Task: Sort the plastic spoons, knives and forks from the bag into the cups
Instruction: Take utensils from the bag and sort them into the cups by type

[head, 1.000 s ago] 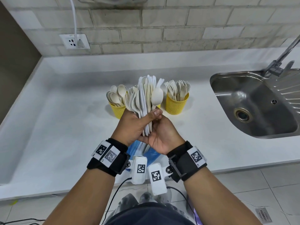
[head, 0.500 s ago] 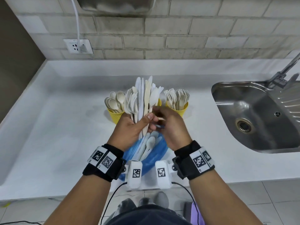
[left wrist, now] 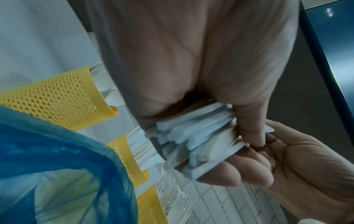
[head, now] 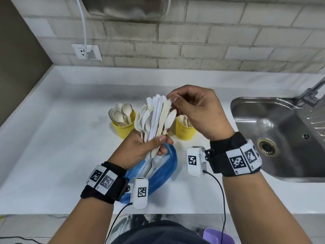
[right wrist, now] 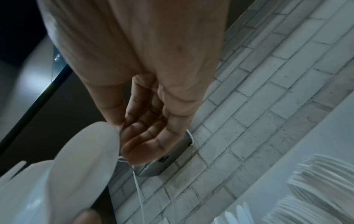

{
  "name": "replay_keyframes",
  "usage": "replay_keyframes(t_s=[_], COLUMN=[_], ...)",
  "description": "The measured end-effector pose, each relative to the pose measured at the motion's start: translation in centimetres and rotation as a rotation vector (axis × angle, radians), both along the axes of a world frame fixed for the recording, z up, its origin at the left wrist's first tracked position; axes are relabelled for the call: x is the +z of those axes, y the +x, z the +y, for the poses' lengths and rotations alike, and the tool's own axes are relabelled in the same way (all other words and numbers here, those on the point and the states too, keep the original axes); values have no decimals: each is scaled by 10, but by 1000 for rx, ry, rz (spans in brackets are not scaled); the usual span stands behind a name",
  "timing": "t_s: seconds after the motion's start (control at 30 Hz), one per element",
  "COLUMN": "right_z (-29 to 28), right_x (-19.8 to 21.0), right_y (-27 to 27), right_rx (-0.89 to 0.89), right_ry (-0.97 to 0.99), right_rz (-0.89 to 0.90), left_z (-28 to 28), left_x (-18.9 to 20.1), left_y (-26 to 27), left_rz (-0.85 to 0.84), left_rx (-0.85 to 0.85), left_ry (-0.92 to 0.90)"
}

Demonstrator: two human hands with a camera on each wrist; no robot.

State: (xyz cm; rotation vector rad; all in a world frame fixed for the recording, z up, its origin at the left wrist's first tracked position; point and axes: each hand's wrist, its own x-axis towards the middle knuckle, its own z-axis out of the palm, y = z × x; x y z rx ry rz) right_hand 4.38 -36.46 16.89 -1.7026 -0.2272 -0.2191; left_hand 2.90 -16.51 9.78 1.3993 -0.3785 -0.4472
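Note:
My left hand [head: 162, 144] grips an upright bundle of white and cream plastic cutlery [head: 154, 117] by the handles, above the blue bag [head: 163, 171]. My right hand [head: 173, 96] is at the top of the bundle, thumb and forefinger pinching the serrated tip of a cream knife [head: 165, 110]. A spoon bowl [right wrist: 86, 151] lies just under that palm. Behind stand yellow mesh cups: one with spoons [head: 123, 129], one with forks [head: 184, 132], the middle one [left wrist: 130, 160] with knives, hidden by the bundle in the head view. More cutlery lies in the bag.
A steel sink [head: 274, 138] with a tap [head: 313, 92] is sunk into the white counter [head: 61, 138] at the right. A brick wall with a socket [head: 87, 51] and a cable runs behind. The counter's front edge is just below my wrists.
My right hand has left the bundle's handles and risen to its top, where it now pinches a knife tip. The left hand has kept its grip on the bundle.

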Motion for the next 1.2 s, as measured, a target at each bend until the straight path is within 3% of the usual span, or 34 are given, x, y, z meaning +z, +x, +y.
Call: replay_keyframes(t_s=[0.3, 0.47, 0.77, 0.93, 1.0, 1.1, 1.2], right_z=[-6, 5, 14, -6, -10, -1, 18], right_x=[-4, -7, 16, 23, 27, 22, 5], right_y=[6, 6, 21, 26, 22, 16, 11], right_rx=[-11, 64, -225, -417, -494, -497, -306], right_ry=[171, 76, 516, 786, 733, 491, 186], right_rz=[47, 111, 66, -119, -214, -283, -113], left_z=[5, 13, 31, 40, 45, 48, 50], left_x=[3, 6, 7, 3, 1, 1, 1], left_y=[-5, 1, 1, 1, 3, 5, 6], left_rz=[7, 28, 25, 44, 44, 47, 51], left_rx=[-1, -18, -44, -35, -3, 47, 45], left_ry=[41, 31, 85, 93, 107, 120, 103])
